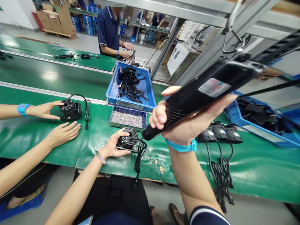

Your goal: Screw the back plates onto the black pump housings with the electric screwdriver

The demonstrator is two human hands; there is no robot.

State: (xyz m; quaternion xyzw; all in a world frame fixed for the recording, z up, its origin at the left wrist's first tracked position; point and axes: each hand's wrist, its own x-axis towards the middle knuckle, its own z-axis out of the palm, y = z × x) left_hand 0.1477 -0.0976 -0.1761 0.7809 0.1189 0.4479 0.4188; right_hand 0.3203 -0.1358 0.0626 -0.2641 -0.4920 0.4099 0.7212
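My left hand grips a round, ribbed black device with a bracket, at the front part of the green bench. A bundled black cable hangs from the device over the bench edge. My right hand is wrapped round a black electric screwdriver, which hangs from a cord and tilts down to the left. Its thin bit reaches the side of the device near the bracket; the exact contact point is too small to tell. Just behind the device sits a tray of small silver screws.
A blue bin holds black cabled parts; another blue bin stands at right. Several black units with hanging cables lie on the bench. At left, a co-worker's hands are by a similar device. Another person stands opposite.
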